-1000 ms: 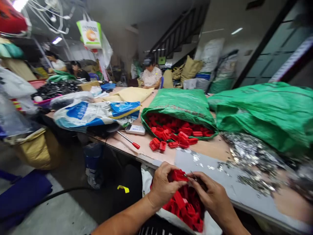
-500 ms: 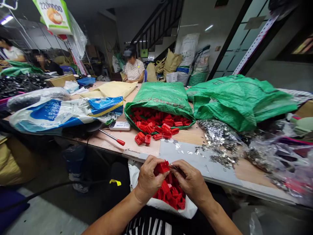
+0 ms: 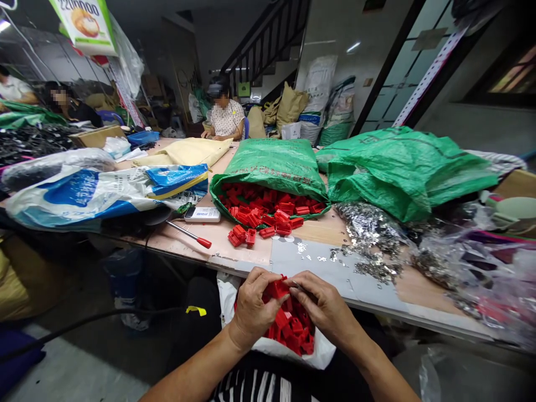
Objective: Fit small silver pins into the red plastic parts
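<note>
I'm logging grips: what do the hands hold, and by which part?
The left hand pinches a red plastic piece by its upper and lower sides. The right hand, at that piece's right end, pinches a thin thing; its held part is unclear.

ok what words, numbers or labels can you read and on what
"2200000", or close to it: on the hanging white-and-green bag
Too blurred: red print on the open green sack
Too blurred: lettering on the blue-and-white bag
Too small: marks on the white box-like item
Too small: print on the upright white sack
</note>
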The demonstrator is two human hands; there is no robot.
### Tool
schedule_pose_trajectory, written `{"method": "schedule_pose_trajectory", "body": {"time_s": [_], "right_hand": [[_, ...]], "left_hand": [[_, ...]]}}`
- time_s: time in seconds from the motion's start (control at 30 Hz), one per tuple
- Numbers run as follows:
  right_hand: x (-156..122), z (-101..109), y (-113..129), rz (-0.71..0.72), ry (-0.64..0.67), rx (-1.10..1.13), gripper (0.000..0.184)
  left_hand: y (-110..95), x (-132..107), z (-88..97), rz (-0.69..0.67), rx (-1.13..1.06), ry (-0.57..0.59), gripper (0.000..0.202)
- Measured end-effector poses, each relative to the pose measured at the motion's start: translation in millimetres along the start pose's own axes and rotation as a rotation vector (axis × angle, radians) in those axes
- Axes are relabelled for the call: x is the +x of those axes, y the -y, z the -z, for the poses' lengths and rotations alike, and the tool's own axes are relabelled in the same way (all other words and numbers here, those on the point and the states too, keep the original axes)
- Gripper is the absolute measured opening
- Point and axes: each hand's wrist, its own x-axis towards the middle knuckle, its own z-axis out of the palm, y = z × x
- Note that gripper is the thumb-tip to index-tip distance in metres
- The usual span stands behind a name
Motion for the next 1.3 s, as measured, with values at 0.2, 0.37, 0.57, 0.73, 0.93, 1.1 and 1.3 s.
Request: {"method": "schedule_pose_trajectory", "body": {"time_s": [0.2, 0.37, 0.57, 0.73, 0.93, 1.1, 1.3], "right_hand": [[-3, 9, -8, -0.230, -0.112, 0.096, 0.021], [-2, 6, -9, -0.284, -0.066, 0.151, 0.023], [1, -4, -13, -0.322, -0.027, 0.333, 0.028], [2, -6, -17, -0.392, 0.018, 0.578, 0.041], [2, -9, -23, -0.371, 0.060, 0.562, 0.043], [0, -12, -26, -0.418, 0.051, 0.585, 0.041], [-3, -10, -30, -0.443, 0.057, 0.634, 0.040]], "left_hand": [[0, 3, 0.4, -0.033, 0.011, -0.001, 0.029], [-2, 3, -0.2, -0.060, 0.024, -0.009, 0.028], [-4, 1, 0.2, -0.054, 0.041, 0.014, 0.026], [-3, -4, -2.6, -0.061, 0.024, 0.040, 0.026], [-1, -10, -9.3, -0.085, 0.017, 0.063, 0.024], [3, -10, -9.2, 0.031, 0.006, 0.080, 0.024], [4, -7, -8.7, 0.141, -0.044, 0.090, 0.021]]}}
